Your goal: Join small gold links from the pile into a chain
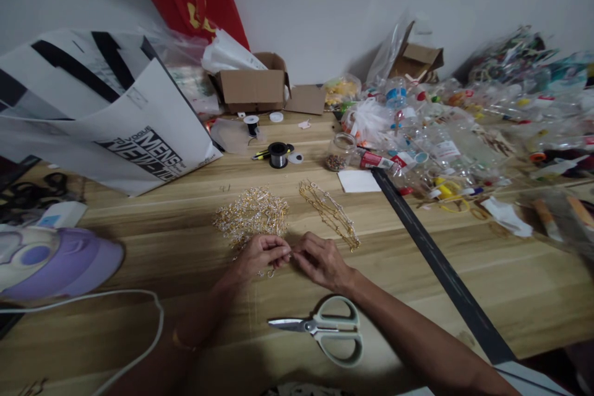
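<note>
My left hand (265, 255) is closed in a pinch at the lower edge of a tangled pile of gold and silver chain (253, 213). My right hand (321, 258) pinches just beside it, and the fingertips of both nearly meet. What they hold is too small to name. Small rings hang below my left fingers. Several gold and silver chain strands (329, 213) lie stretched out beyond my right hand. Scissors with pale green handles (336, 329) rest on the wooden table below my hands, blades pointing left.
Spools of wire (278, 155), a bead jar (341, 151) and white paper (359, 181) lie farther back. A large white bag (106, 117) and purple device (69, 260) stand left. Plastic bottles and bags (436, 142) crowd the right. A dark strip (436, 260) crosses the table.
</note>
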Demonstrator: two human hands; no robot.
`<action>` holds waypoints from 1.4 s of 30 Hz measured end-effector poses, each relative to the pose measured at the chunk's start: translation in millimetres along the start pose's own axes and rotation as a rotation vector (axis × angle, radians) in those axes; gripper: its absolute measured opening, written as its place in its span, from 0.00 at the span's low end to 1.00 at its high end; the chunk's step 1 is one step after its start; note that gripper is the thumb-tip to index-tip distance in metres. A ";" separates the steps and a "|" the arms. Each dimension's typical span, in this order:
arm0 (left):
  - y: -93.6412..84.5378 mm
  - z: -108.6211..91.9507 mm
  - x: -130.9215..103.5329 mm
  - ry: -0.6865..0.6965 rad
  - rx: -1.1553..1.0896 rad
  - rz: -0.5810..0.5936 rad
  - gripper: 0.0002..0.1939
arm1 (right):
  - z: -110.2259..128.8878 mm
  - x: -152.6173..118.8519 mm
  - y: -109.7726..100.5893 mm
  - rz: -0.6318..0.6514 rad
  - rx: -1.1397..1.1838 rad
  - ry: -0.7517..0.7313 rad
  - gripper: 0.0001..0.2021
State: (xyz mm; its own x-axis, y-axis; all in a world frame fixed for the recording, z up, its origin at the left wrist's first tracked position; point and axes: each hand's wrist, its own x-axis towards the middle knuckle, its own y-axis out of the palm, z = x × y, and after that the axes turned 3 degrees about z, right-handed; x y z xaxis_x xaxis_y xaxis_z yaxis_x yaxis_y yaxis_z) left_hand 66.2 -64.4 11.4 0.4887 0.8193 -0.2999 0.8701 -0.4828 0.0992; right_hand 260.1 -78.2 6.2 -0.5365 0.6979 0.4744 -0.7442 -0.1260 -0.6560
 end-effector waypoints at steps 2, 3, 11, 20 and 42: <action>0.7 -1.2 -0.2 0.005 0.014 -0.003 0.18 | -0.4 -0.5 0.3 0.001 0.001 0.001 0.06; 1.3 -2.1 -0.3 0.007 0.022 -0.006 0.18 | -0.7 -0.7 0.4 0.003 0.000 -0.001 0.06; 6.0 0.3 0.5 0.047 0.104 -0.070 0.15 | 0.4 0.2 -0.1 0.002 0.046 0.012 0.07; 7.3 0.5 3.3 0.344 0.424 -0.206 0.07 | -2.3 3.9 -2.3 -0.061 0.284 0.169 0.10; 12.0 10.9 4.0 0.124 0.108 -0.192 0.13 | -2.8 8.9 3.3 -0.023 0.792 0.565 0.18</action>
State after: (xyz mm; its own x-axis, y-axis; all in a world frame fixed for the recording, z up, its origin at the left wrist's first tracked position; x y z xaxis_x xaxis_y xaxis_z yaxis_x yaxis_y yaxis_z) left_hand 77.9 -70.3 1.0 0.3248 0.9277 -0.1839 0.9392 -0.3392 -0.0526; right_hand 254.0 -70.5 6.6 -0.4022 0.9155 -0.0051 -0.9151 -0.4019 0.0330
